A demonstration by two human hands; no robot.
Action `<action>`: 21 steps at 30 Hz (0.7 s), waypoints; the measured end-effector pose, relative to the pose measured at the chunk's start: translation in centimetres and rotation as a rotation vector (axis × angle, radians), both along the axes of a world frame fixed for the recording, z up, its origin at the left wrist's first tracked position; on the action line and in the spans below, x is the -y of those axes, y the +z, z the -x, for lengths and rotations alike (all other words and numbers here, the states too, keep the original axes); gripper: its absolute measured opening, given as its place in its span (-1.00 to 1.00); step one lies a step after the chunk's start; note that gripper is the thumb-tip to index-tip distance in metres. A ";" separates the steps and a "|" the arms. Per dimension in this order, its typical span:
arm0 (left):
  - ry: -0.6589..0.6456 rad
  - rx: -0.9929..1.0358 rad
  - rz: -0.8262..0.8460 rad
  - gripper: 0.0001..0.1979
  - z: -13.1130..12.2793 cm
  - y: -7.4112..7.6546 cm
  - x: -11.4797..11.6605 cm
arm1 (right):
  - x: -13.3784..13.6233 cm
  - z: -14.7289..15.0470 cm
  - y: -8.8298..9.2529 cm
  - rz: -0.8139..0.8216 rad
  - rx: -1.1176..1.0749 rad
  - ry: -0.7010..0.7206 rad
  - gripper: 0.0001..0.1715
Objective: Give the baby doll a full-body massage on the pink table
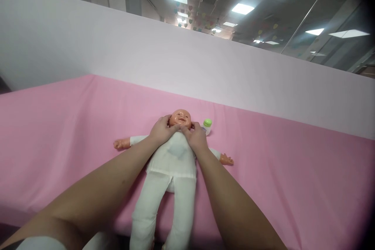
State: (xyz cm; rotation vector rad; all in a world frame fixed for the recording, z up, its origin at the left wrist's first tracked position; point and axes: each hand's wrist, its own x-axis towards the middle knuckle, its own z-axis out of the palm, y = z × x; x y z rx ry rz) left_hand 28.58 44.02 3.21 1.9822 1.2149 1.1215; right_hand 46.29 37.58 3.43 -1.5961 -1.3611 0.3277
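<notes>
A baby doll (pixel 171 164) in a white suit lies on its back on the pink sheet (pixel 73 125), arms spread, legs hanging toward me. My left hand (pixel 161 129) cups the left side of the doll's head (pixel 181 117), fingers wrapped around the cheek and jaw. On the other side, my right hand (pixel 195 136) holds the head the same way, thumb under the chin. Both forearms stretch over the doll's body.
A small white bottle with a green cap (pixel 207 125) stands just right of the doll's head. A pale pink partition wall (pixel 146 58) rises behind the table. Beyond the partition are ceiling lights and glass panels.
</notes>
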 end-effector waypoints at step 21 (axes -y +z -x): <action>0.017 0.004 -0.088 -0.52 0.3 -1.2 -1.0 | -0.8 -1.1 -1.1 0.003 -0.157 0.119 -0.45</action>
